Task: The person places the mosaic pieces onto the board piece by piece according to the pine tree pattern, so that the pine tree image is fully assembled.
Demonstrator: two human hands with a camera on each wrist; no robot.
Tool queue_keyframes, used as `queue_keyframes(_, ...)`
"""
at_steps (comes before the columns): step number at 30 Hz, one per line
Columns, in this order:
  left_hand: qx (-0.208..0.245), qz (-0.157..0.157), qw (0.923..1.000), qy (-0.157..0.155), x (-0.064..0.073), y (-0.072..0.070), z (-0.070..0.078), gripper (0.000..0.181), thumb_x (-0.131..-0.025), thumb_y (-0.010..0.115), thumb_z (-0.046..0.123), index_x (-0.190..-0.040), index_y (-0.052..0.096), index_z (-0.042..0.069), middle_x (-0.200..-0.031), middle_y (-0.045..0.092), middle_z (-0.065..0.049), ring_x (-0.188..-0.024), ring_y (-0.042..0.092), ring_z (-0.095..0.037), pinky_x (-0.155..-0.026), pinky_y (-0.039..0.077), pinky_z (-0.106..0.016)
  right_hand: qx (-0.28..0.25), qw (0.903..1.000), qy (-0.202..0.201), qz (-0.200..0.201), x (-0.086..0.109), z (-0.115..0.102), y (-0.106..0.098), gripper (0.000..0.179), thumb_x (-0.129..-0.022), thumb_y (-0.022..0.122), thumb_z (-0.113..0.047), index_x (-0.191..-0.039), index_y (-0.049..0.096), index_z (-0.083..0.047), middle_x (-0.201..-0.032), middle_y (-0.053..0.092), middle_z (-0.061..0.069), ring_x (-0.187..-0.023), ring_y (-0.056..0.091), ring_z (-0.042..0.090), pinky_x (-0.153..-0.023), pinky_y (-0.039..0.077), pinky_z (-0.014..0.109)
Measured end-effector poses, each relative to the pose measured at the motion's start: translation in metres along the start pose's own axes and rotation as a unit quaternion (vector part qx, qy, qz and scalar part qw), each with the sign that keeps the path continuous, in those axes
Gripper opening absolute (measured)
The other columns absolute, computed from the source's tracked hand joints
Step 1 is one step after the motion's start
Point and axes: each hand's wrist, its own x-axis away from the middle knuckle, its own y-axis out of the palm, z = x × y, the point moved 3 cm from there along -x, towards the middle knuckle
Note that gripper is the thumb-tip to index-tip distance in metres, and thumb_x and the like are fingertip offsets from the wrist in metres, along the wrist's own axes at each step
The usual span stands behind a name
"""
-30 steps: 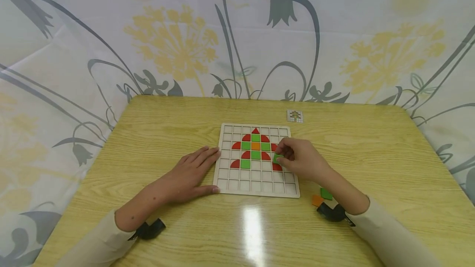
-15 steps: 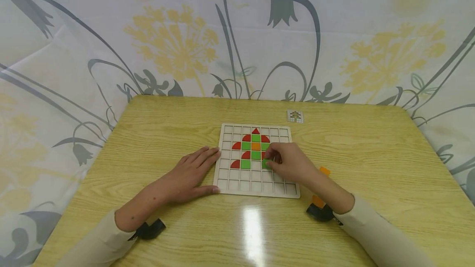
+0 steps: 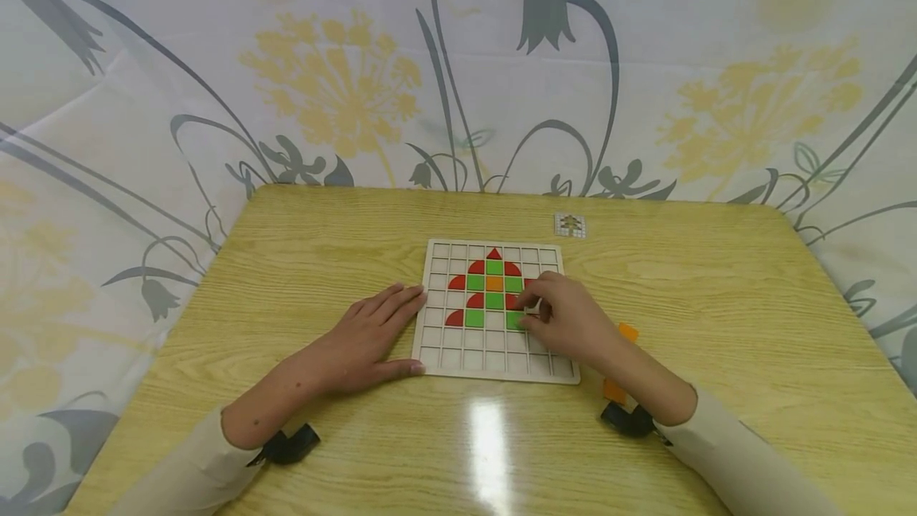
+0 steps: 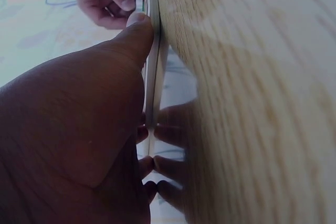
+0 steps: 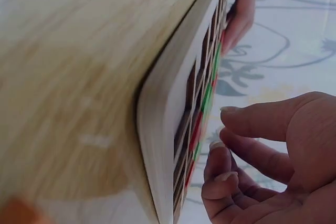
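A square wooden grid board (image 3: pixel 458 360) lies on the table, bearing red, green and orange tiles in a stepped tree shape. My left hand (image 3: pixel 368 337) rests flat at its left edge, thumb (image 4: pixel 137 22) and fingertips against the rim. Over the right half of the board is my right hand (image 3: pixel 569 317), its thumb and fingertips beside a green tile (image 3: pixel 513 320) seated in a cell. In the right wrist view, the loosely bent fingers (image 5: pixel 219 158) have a gap to the thumb and nothing between them. This hand hides some right-side cells.
Orange tiles (image 3: pixel 614 390) lie on the table (image 3: pixel 344 452) right of the board, partly behind the right forearm. A small pattern card (image 3: pixel 570 224) with a tree picture lies beyond the board. A flower-patterned cloth (image 3: pixel 458 102) rises behind the table.
My right hand carried a green tile left, set it into a lower-row cell and let go, then drew slightly back to the right. My left hand stayed put.
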Motion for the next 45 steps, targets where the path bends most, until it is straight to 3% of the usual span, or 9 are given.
queue_keyframes(12, 0.000, -0.003, 1.0000, 0.000, 0.000, 0.001, -0.001, 0.096, -0.102, 0.058, 0.066, -0.171, 0.020, 0.012, -0.177, 0.019, -0.006, -0.163, 0.015, -0.035, -0.122, 0.029, -0.063, 0.027, 0.9983, 0.035, 0.037, 0.035, 0.028, -0.035, 0.014, -0.092, 0.075, 0.000, -0.105, 0.076, -0.004, -0.098, 0.070, 0.003, -0.083, 0.061, 0.017, -0.071, 0.053, 0.033)
queue_keyframes(26, -0.001, -0.001, 1.0000, 0.001, -0.001, 0.000, -0.002, 0.097, -0.101, 0.059, 0.066, -0.171, 0.019, 0.012, -0.177, 0.018, -0.006, -0.163, 0.014, -0.034, -0.123, 0.029, -0.062, 0.069, 0.9931, 0.084, 0.044, 0.073, 0.060, -0.061, 0.027, -0.090, 0.084, -0.009, -0.114, 0.075, -0.002, -0.100, 0.068, 0.005, -0.079, 0.055, 0.014, -0.065, 0.047, 0.030)
queue_keyframes(35, 0.002, -0.004, 1.0000, -0.001, -0.001, 0.001, -0.002, 0.096, -0.102, 0.059, 0.065, -0.171, 0.019, 0.012, -0.177, 0.018, -0.006, -0.163, 0.014, -0.035, -0.123, 0.028, -0.062, 0.060, 0.9915, 0.115, 0.000, 0.080, 0.072, -0.062, 0.024, -0.093, 0.083, -0.018, -0.108, 0.074, -0.001, -0.093, 0.069, 0.003, -0.073, 0.055, 0.011, -0.064, 0.048, 0.029)
queue_keyframes(45, 0.009, -0.004, 0.9999, 0.000, 0.001, 0.000, 0.000, 0.095, -0.102, 0.059, 0.064, -0.171, 0.019, 0.012, -0.177, 0.019, -0.006, -0.163, 0.014, -0.035, -0.123, 0.027, -0.063, 0.040, 0.9921, 0.117, -0.019, 0.078, 0.075, -0.062, 0.019, -0.093, 0.081, -0.012, -0.107, 0.070, -0.005, -0.081, 0.062, -0.002, -0.071, 0.056, 0.013, -0.063, 0.046, 0.029)
